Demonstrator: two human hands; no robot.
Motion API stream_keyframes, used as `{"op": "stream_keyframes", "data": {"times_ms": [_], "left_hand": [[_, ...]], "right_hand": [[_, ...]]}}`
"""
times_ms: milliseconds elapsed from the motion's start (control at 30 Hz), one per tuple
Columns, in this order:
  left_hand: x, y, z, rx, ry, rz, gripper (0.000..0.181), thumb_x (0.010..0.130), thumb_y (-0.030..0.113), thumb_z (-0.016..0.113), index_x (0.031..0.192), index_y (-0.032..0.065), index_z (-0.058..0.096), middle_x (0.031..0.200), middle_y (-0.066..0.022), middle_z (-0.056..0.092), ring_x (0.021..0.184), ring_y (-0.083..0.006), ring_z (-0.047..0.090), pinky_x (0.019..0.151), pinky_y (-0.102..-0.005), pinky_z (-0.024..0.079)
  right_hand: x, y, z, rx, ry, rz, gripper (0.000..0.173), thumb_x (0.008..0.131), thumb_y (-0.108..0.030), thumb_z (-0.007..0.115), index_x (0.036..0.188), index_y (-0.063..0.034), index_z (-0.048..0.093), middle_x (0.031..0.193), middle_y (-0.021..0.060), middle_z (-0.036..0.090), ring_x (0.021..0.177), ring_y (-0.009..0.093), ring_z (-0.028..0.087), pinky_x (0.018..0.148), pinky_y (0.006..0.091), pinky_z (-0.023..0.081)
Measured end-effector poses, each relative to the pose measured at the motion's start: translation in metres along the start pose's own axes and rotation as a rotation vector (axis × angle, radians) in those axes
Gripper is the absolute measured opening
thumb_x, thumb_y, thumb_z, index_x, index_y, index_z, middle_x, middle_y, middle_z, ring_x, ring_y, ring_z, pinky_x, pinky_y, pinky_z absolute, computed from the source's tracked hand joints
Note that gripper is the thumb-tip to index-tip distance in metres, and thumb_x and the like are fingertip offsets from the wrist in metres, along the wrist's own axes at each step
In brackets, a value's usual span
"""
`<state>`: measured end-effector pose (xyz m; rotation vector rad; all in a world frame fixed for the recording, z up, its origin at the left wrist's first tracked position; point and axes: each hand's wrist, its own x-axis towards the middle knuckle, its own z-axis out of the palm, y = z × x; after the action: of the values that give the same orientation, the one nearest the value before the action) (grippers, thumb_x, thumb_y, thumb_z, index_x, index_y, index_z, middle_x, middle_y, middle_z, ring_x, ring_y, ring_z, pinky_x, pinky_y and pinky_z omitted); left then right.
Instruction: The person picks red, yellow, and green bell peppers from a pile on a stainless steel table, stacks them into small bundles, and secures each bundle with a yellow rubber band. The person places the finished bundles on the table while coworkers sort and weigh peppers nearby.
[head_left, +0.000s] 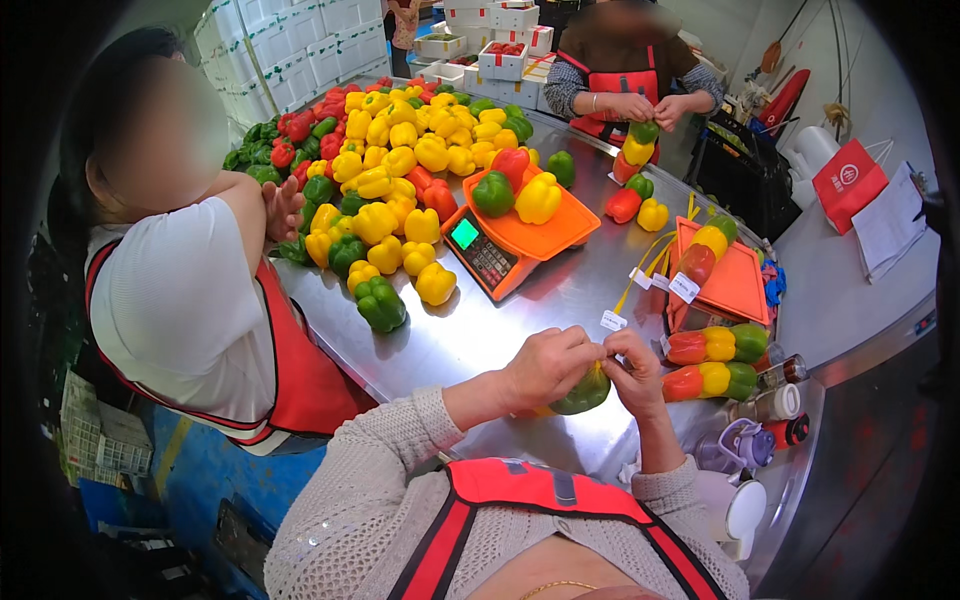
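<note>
My left hand (553, 369) and my right hand (636, 369) meet above a green bell pepper (583, 396) in a thin mesh bag. The fingertips of both hands pinch the bag's gathered yellowish neck (598, 369). A little red-orange shows below my left hand; the rest of the bag is hidden by the hand and forearm. Just beyond my fingers, a white label (613, 320) hangs on a yellow net strip (624, 289). Right of my right hand lie two packs (718, 345) (712, 381), each with a red, a yellow and a green pepper in a row.
An orange digital scale (491, 259) holds three loose peppers. Behind it spreads a large pile of bell peppers (401, 135). One co-worker (187, 300) stands at left; another's hands (645, 109) hold a similar pack across the steel table (480, 352). Bottles (739, 446) line the right edge.
</note>
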<state>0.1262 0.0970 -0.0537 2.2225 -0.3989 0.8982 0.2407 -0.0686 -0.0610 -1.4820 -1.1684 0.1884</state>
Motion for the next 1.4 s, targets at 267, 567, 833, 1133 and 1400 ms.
{"op": "stream_keyframes", "data": {"times_ms": [267,567,833,1133,1400], "left_hand": [[0.002,-0.001,-0.001,-0.052,-0.05,-0.051,0.017,0.086,0.004,0.061,0.103,0.0082,0.062,0.084,-0.0112,0.057,0.073,-0.0313,0.061,0.063,-0.0382,0.049],[0.012,-0.012,-0.018,-0.366,-0.255,-0.191,0.013,0.088,0.009,0.061,0.101,0.0074,0.061,0.092,-0.0105,0.06,0.086,-0.0305,0.061,0.075,-0.0373,0.05],[0.015,-0.012,-0.023,-0.389,-0.263,-0.172,0.012,0.086,0.003,0.061,0.098,0.0052,0.062,0.092,-0.0092,0.062,0.086,-0.026,0.063,0.076,-0.0335,0.05],[0.013,-0.007,-0.022,-0.265,-0.198,-0.16,0.009,0.085,0.004,0.061,0.094,0.0058,0.06,0.086,-0.0103,0.059,0.082,-0.0309,0.06,0.072,-0.0373,0.048],[0.001,-0.008,-0.012,-0.156,-0.078,-0.124,0.008,0.086,0.006,0.062,0.093,0.0077,0.06,0.085,-0.008,0.059,0.08,-0.0302,0.059,0.071,-0.0393,0.046]], "right_hand": [[0.001,0.004,-0.004,-0.004,-0.04,-0.039,0.019,0.077,0.009,0.068,0.09,-0.0015,0.059,0.087,0.0063,0.059,0.081,0.019,0.056,0.072,0.0282,0.046],[0.008,-0.01,-0.002,-0.002,-0.147,0.009,0.016,0.077,0.004,0.067,0.09,-0.0024,0.059,0.087,0.0061,0.06,0.082,0.019,0.056,0.076,0.0294,0.044],[0.008,-0.015,0.0,-0.149,-0.155,-0.081,0.015,0.079,0.004,0.064,0.09,-0.0009,0.056,0.082,0.0089,0.056,0.074,0.021,0.054,0.068,0.0307,0.044],[0.01,-0.027,0.009,-0.519,0.013,-0.351,0.021,0.074,0.011,0.062,0.087,-0.0023,0.053,0.079,0.0128,0.055,0.067,0.03,0.055,0.057,0.0372,0.043],[0.01,-0.026,0.011,-0.25,-0.017,-0.149,0.022,0.075,0.011,0.065,0.092,-0.0011,0.059,0.083,0.0102,0.058,0.073,0.025,0.058,0.065,0.0321,0.047]]}}
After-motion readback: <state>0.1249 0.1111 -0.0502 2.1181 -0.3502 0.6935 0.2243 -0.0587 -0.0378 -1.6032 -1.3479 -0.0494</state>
